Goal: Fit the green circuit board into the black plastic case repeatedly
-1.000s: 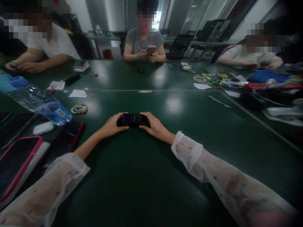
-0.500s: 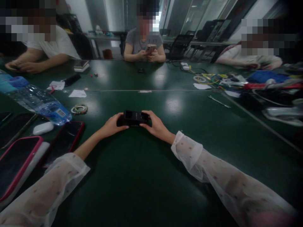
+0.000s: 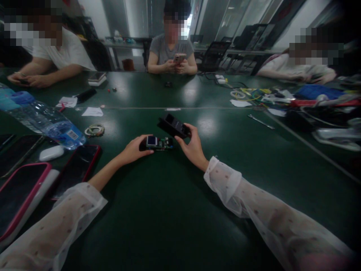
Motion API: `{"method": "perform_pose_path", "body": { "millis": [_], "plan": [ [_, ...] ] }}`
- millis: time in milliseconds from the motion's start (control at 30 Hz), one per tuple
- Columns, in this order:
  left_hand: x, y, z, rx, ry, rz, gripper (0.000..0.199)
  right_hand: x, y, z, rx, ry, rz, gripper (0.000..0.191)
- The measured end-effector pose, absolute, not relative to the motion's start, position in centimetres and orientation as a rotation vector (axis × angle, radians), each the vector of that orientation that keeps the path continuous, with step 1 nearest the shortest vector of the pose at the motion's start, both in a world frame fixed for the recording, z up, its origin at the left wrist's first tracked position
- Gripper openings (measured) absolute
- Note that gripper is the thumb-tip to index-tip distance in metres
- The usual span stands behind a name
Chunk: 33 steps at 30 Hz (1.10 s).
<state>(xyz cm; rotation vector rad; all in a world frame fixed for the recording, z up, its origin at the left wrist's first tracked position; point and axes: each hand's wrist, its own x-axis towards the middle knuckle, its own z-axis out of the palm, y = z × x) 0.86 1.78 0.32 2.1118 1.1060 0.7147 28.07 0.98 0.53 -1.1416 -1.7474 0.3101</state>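
A green circuit board (image 3: 163, 144) with a small screen at its left end lies low over the dark green table (image 3: 158, 210). My left hand (image 3: 137, 148) is closed on the board's left end, fingers behind and thumb in front. Tilted above the board's right part is a black cover (image 3: 175, 125), apart from it. My right hand (image 3: 193, 146) holds the cover's right end between thumb and fingers.
On the left are a large water bottle (image 3: 59, 124), a beaded bracelet (image 3: 94, 130), a white case (image 3: 52, 153) and several phones. Cables (image 3: 251, 94) and a metal tool (image 3: 261, 121) lie at right. Three people sit across the table.
The black cover has come off the board, lifted up and tilted by my right hand, and the circuit board now shows. My left hand has stayed in place.
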Motion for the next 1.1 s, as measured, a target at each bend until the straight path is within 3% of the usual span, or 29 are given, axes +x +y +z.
{"method": "perform_pose_path", "body": {
  "millis": [433,767,1100],
  "plan": [
    [0.9,1.8,0.4,2.111,1.113,0.709,0.063,29.1,3.2,-1.8,-1.295,-1.731,0.395,0.047],
    [0.8,1.8,0.3,2.114,1.123,0.704,0.063,29.2,3.0,-2.0,-1.374,-1.743,0.261,0.060],
    [0.9,1.5,0.8,2.108,1.127,0.693,0.063,29.2,3.0,-1.8,-1.402,-1.758,0.303,0.059]
  ]
}}
